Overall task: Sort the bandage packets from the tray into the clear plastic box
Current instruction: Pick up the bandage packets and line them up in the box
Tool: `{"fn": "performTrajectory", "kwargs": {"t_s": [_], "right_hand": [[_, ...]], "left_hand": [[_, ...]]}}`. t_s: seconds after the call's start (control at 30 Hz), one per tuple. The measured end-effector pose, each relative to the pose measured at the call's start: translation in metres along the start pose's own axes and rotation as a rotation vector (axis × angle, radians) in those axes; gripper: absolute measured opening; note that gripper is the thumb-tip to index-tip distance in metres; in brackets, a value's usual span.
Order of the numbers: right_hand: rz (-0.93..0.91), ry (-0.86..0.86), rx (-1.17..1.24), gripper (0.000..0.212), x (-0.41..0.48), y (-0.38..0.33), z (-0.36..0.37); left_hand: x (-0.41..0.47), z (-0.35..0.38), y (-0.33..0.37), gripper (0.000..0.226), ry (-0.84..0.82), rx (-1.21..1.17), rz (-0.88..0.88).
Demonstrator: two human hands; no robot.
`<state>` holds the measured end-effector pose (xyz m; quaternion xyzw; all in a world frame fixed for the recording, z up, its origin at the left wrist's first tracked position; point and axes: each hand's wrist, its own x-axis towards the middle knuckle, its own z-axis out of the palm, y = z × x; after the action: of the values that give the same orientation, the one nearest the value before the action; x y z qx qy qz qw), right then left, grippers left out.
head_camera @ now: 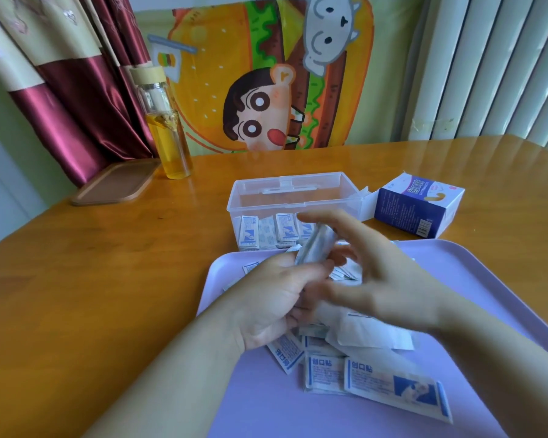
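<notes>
A person's two bare hands work above a lilac tray [266, 406] on a glossy wooden surface [76, 279]. The left grip [276, 298] is curled round the lower end of a small stack of bandage packets [314, 248], holding it upright and edge-on, probably so that the packets line up before they go in together. The right grip [377, 279] sits just to the right of that stack, fingers straight and spread, holding nothing; its forefinger reaches over the top of the stack as if to square it, though motion blur hides whether it touches. Directly beneath and nearer than both grips, loose packets [361, 377] lie in a jumble on the tray, some face up with blue print, so much sorting appears to remain. Just beyond the grips, touching the tray's far edge, stands the clear plastic box [266, 197], lid off or out of sight, with sorted packets [282, 229] standing on end in a row against its near wall, an arrangement that leaves room behind for more. Right of the right grip and beyond it, beside the box, a blue-and-white bandage carton [418, 210] rests on the surface. Far to the left of the left grip stand a glass bottle [168, 131] of yellow liquid and a flat wooden lid [114, 184].
</notes>
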<state>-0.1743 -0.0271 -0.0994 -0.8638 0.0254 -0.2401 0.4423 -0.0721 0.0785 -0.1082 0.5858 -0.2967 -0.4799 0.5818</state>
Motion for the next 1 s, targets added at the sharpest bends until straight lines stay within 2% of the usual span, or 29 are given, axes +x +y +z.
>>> {"fn": "performTrajectory", "kwargs": {"t_s": [0.1,0.2,0.23,0.37,0.53,0.6,0.7,0.83,1.0], "right_hand": [[0.160,0.012,0.242,0.037,0.006,-0.010,-0.013],[0.194,0.034,0.230,0.009,0.014,-0.019,-0.017],[0.190,0.028,0.204,0.007,0.017,-0.023,-0.019],[0.174,0.076,0.031,0.008,0.037,-0.038,-0.033],[0.112,0.227,-0.247,0.014,0.070,-0.050,-0.058],[0.087,0.254,-0.319,0.014,0.081,-0.052,-0.065],[0.065,0.316,-0.400,0.020,0.096,-0.050,-0.072],[0.119,0.361,-0.419,0.022,0.108,-0.037,-0.082],[0.219,0.325,-0.451,0.024,0.119,-0.018,-0.080]], "left_hand": [[-0.009,-0.002,0.010,0.012,-0.080,-0.001,0.025],[-0.011,-0.005,0.017,0.015,-0.098,-0.014,0.030],[-0.012,-0.005,0.021,0.014,-0.100,-0.014,0.031],[-0.012,-0.002,0.041,0.006,0.000,0.042,0.091],[0.002,-0.007,0.080,0.012,0.276,0.673,0.281],[0.009,-0.005,0.097,0.013,0.327,0.802,0.352],[0.019,-0.003,0.118,0.011,0.341,0.854,0.378],[0.040,-0.003,0.137,0.014,0.325,0.840,0.326],[0.071,-0.009,0.131,0.011,0.312,0.764,0.249]]}}
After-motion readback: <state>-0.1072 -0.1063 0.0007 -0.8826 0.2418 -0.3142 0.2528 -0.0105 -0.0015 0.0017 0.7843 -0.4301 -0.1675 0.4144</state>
